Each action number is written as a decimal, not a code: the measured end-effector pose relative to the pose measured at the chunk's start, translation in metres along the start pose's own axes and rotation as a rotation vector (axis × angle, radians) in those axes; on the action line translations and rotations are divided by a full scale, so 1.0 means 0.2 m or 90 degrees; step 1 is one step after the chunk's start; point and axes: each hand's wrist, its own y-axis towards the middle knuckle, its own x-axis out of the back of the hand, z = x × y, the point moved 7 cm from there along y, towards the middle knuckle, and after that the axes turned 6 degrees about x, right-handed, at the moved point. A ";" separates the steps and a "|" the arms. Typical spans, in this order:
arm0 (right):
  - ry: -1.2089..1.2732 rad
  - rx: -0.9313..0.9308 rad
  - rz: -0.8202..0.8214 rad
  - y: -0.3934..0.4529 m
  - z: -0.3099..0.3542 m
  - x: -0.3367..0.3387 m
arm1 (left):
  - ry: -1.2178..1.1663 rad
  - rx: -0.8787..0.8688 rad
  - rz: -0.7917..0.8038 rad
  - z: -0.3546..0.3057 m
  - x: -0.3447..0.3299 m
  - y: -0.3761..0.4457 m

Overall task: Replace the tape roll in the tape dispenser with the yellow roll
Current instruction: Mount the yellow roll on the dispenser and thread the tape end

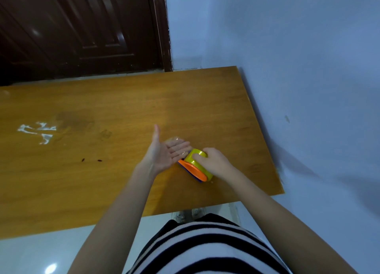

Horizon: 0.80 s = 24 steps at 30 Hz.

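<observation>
While the right hand (214, 162) presses down on the yellow roll (200, 161) — fingers curled over its top, thumb hooked into the core — the orange tape dispenser (192, 168) lies on its side beneath it, just right of the frame's centre on the wooden table (102, 171). The left hand (164, 152) stands flat and wide, palm turned toward the roll, fingertips just beside the dispenser, holding nothing. A clear roll (175, 139) appears to sit behind those fingers, though it is too faint to confirm. Pushed off-centre, the roll could jam on the hub or skid the unbraced dispenser toward the table's right edge.
</observation>
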 end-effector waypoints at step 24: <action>0.149 0.046 -0.008 0.02 -0.03 -0.03 | 0.253 -0.225 -0.376 -0.08 0.10 0.04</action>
